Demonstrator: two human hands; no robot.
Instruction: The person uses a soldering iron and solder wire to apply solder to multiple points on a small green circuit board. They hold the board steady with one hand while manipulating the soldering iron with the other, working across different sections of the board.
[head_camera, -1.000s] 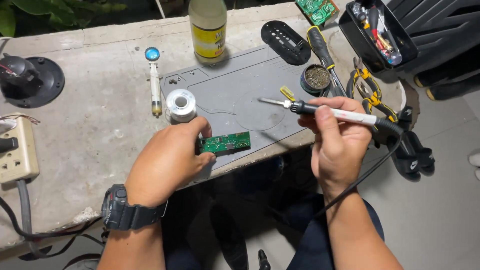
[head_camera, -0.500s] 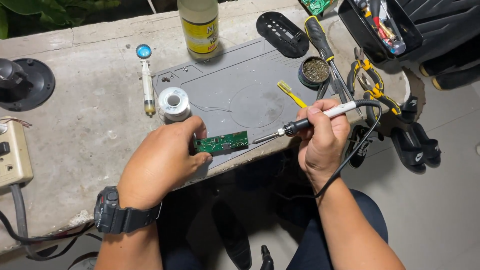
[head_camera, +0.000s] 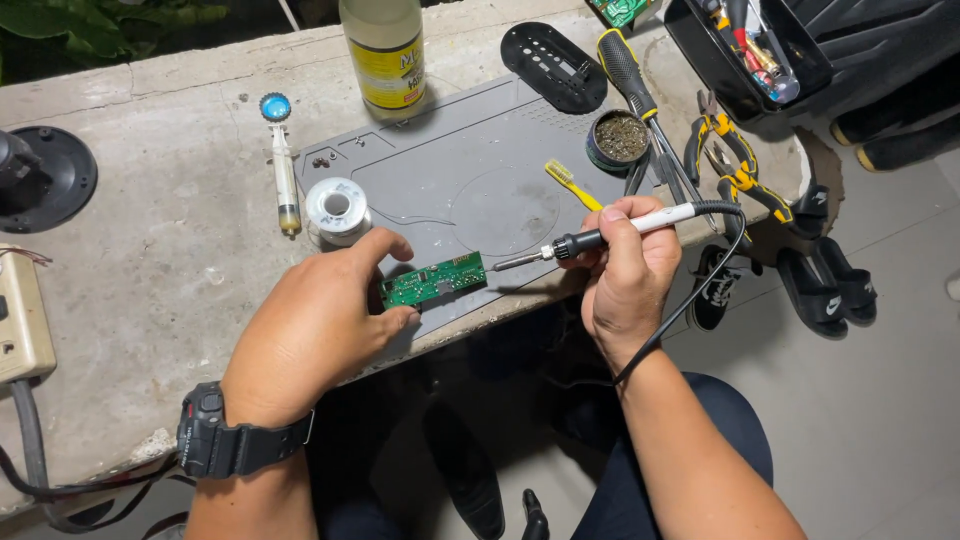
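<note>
From my feed, the work sits on a rough concrete ledge (head_camera: 150, 270) with a grey silicone mat (head_camera: 470, 170) laid across it. My left hand (head_camera: 320, 325) has its fingers curled around the left end of a small green circuit board (head_camera: 433, 281), pinning it at the mat's near edge, at about six o'clock on the mat. My right hand (head_camera: 625, 270) is closed in a pen grip on a white-handled soldering iron (head_camera: 610, 230); its dark tip points to nine o'clock and ends just beside the board's right end. I cannot tell whether it touches.

At eleven o'clock from the board stands a spool of solder (head_camera: 337, 208), with a syringe (head_camera: 285, 170) just beside it on the bare concrete. A glass bottle (head_camera: 383, 55) stands at twelve o'clock on the mat's far edge. A yellow toothbrush (head_camera: 572, 184) lies on the mat at two o'clock, near a round tin of tip cleaner (head_camera: 620, 138). Yellow-handled pliers (head_camera: 735, 165) lie at the ledge's right end. Off the ledge at three o'clock, black sandals (head_camera: 825, 275) rest on a pale tiled floor (head_camera: 880, 420). A power strip (head_camera: 22, 320) sits at nine o'clock.
</note>
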